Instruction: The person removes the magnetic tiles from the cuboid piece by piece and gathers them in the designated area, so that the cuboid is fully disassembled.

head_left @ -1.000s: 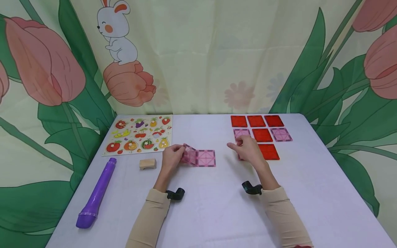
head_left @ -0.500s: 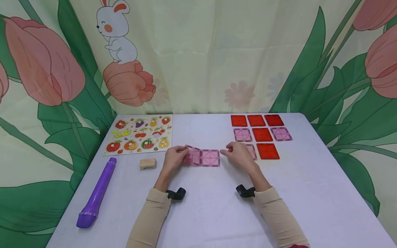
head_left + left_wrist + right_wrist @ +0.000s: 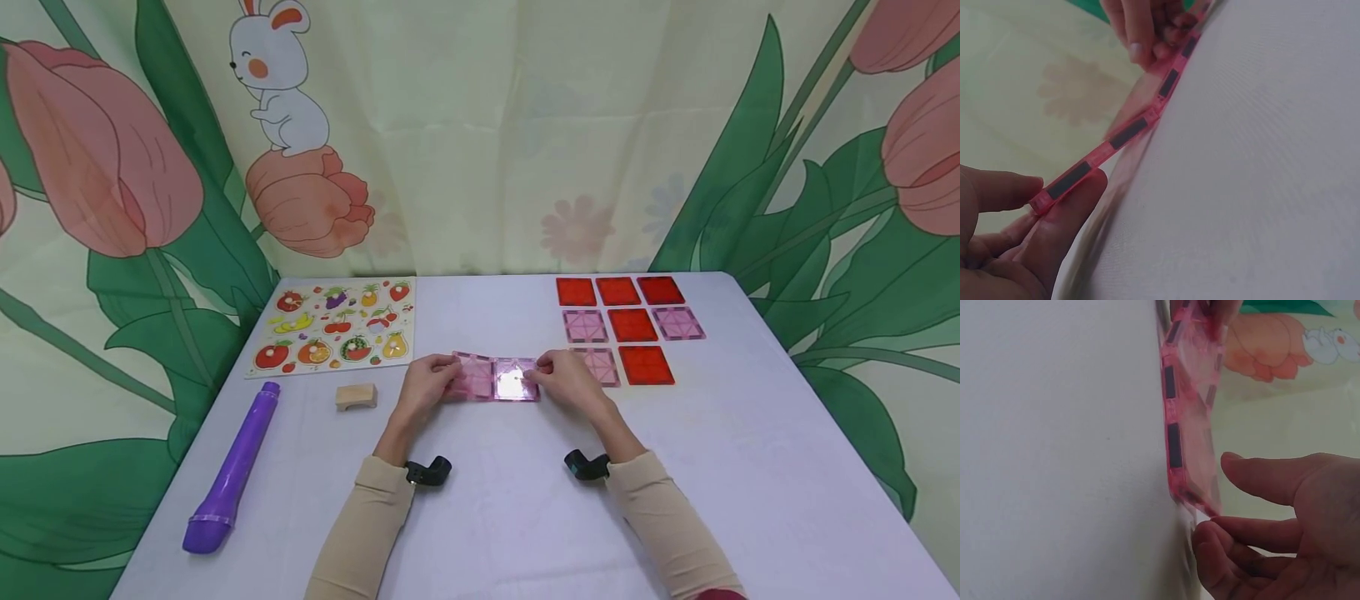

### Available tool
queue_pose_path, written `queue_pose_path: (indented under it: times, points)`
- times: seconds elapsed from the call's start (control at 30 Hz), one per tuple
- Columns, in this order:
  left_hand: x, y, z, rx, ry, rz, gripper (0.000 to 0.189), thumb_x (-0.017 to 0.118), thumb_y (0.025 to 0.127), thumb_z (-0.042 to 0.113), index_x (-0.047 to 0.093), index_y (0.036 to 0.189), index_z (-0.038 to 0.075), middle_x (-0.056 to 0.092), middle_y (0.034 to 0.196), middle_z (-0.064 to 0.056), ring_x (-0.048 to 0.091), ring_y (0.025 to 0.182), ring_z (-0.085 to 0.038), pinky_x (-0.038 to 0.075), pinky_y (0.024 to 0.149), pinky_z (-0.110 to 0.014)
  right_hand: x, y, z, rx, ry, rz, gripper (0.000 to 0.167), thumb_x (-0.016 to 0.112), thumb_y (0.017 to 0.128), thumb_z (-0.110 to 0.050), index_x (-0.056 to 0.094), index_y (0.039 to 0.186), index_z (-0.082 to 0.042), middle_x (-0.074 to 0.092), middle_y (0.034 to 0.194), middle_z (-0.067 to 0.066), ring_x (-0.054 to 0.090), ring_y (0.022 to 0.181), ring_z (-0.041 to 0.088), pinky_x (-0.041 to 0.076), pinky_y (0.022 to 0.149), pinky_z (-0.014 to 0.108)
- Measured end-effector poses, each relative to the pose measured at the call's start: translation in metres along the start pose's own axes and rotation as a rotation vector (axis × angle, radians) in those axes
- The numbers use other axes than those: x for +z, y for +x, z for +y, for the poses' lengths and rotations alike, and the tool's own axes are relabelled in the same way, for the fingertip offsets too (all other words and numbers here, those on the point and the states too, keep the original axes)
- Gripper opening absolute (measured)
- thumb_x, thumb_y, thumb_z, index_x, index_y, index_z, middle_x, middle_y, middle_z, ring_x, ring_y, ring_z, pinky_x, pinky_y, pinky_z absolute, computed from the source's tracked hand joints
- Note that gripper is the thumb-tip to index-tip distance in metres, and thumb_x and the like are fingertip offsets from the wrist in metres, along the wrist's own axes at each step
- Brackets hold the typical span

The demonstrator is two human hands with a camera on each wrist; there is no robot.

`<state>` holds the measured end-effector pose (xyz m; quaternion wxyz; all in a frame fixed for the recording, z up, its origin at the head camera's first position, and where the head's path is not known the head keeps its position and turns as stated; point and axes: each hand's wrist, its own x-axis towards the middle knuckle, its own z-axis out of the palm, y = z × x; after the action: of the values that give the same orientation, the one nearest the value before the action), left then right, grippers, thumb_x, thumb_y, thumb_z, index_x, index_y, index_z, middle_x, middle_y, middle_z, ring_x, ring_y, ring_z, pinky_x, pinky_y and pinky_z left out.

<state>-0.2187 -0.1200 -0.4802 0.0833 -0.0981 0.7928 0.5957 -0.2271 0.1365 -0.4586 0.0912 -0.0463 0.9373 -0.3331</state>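
Two pink see-through magnetic tiles lie edge to edge at the table's middle in the head view. My left hand (image 3: 426, 385) pinches the outer edge of the left tile (image 3: 474, 377) between thumb and fingers, tilting that edge up. The right tile (image 3: 513, 382) lies lower, with glare on its face. My right hand (image 3: 570, 379) is at its outer edge; in the right wrist view, the index fingertip (image 3: 1210, 534) is right at the tile's corner and the thumb (image 3: 1260, 478) stands apart from the fingers. Dark magnet strips (image 3: 1129, 134) show along the tile edges.
At back right lie rows of red tiles (image 3: 632, 325) and pink tiles (image 3: 678, 323). A fruit puzzle board (image 3: 333, 325) lies at back left. Nearer are a wooden block (image 3: 356, 397) and a purple toy microphone (image 3: 232, 471). A printed curtain (image 3: 465, 167) hangs behind.
My right hand has moved left from the tile rows to the right tile's edge. The joined pink tiles have shifted right, and the left one is less steeply tilted.
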Motion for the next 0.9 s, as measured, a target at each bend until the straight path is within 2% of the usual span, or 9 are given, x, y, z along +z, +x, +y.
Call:
queue_pose_path:
  times: [0.27,0.43,0.57,0.9]
  points:
    - [0.0018,-0.0004,-0.0002,-0.013,0.012,0.002,0.036,0.068,0.095,0.027,0.068,0.123,0.005,0.075,0.107,-0.011,0.065,0.086,-0.014,0.056,0.069,-0.02,0.0037,0.0005,-0.0026,0.027,0.046,0.005,0.048,0.073,0.091,-0.032,0.061,0.126,-0.002,0.065,0.1,0.011,0.057,0.086,0.021,0.055,0.075,0.028]
    - [0.0015,0.0002,-0.0021,-0.036,-0.031,-0.025,0.036,0.068,0.095,0.025,0.066,0.123,0.002,0.073,0.098,-0.011,0.069,0.069,-0.013,0.061,0.063,-0.025,0.003,-0.0001,-0.0058,0.049,0.086,-0.009,0.051,0.073,0.091,-0.031,0.055,0.131,-0.005,0.065,0.1,0.011,0.058,0.082,0.021,0.056,0.072,0.028]
    - [0.0019,0.0002,-0.0029,-0.054,-0.021,-0.027,0.036,0.067,0.096,0.026,0.066,0.123,0.002,0.07,0.09,-0.009,0.068,0.059,-0.013,0.061,0.06,-0.025,0.0036,-0.0001,-0.0068,0.055,0.111,-0.018,0.051,0.074,0.091,-0.029,0.054,0.132,-0.004,0.065,0.097,0.011,0.057,0.079,0.02,0.054,0.069,0.026]
    - [0.0057,0.0026,-0.0043,-0.063,0.023,-0.006,0.034,0.067,0.096,0.027,0.067,0.12,0.003,0.069,0.088,-0.008,0.068,0.058,-0.014,0.059,0.059,-0.022,-0.001,0.0007,-0.0036,0.03,0.155,-0.048,0.05,0.073,0.091,-0.025,0.053,0.131,-0.002,0.065,0.091,0.011,0.058,0.068,0.019,0.052,0.06,0.024]
